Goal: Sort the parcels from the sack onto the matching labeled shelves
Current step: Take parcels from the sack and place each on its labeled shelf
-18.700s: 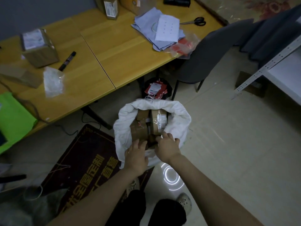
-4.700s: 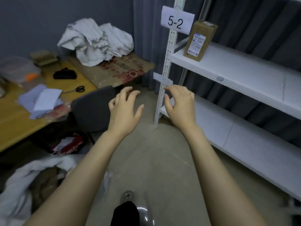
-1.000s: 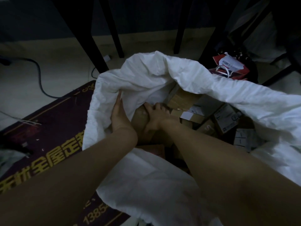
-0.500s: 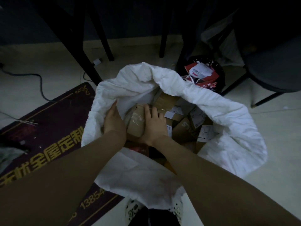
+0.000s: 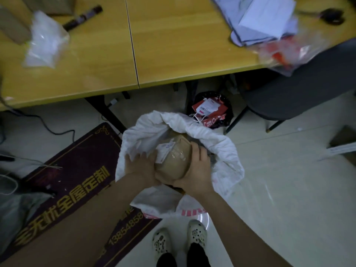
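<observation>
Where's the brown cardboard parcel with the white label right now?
Centre of the head view: the brown cardboard parcel is held between the left hand and right hand, just above the open white sack on the floor.

The label (image 5: 164,152) on the parcel (image 5: 176,160) is too blurred to read.

Dim overall, brightest on the table (image 5: 173,45) at the top. Smeared by motion blur along the upper edge, worst over the papers (image 5: 265,18) and plastic bag (image 5: 46,41). Fairly sharp at centre, on the parcel (image 5: 175,158). Ring-shaped glare on the floor (image 5: 289,189); bowed at the margins.
</observation>
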